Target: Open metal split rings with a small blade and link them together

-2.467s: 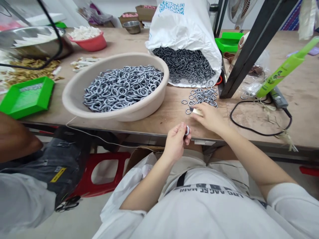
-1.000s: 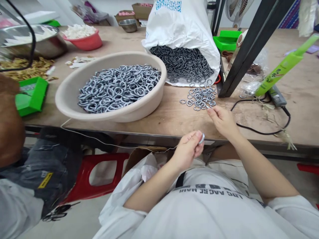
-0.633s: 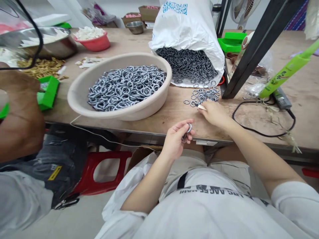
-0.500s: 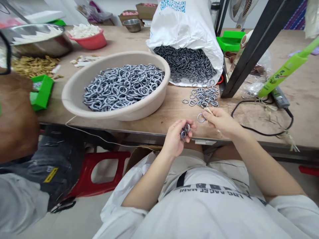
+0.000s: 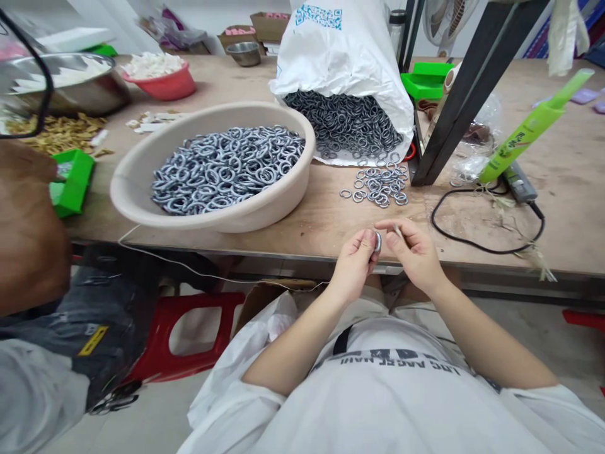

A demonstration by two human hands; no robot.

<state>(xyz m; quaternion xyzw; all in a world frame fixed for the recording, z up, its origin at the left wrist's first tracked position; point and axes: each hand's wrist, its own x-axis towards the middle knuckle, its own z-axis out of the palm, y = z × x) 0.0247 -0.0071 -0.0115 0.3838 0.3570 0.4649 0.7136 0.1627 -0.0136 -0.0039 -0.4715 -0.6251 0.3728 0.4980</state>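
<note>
Right of the big beige basin [image 5: 212, 217], near its front edge, metal rings [image 5: 377, 242] pinched snugly in the left hand [image 5: 355, 265], a thin pale stick [image 5: 399, 233] lightly held in the right hand [image 5: 420, 258], fingers partly curled.

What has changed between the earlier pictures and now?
The right hand drew back from the loose rings and is now beside the left hand, still holding a pale piece. The left hand, still holding at least one ring, shifted right. The co-worker's arm now hides part of the green tray. Basin and bag stayed put.
</note>
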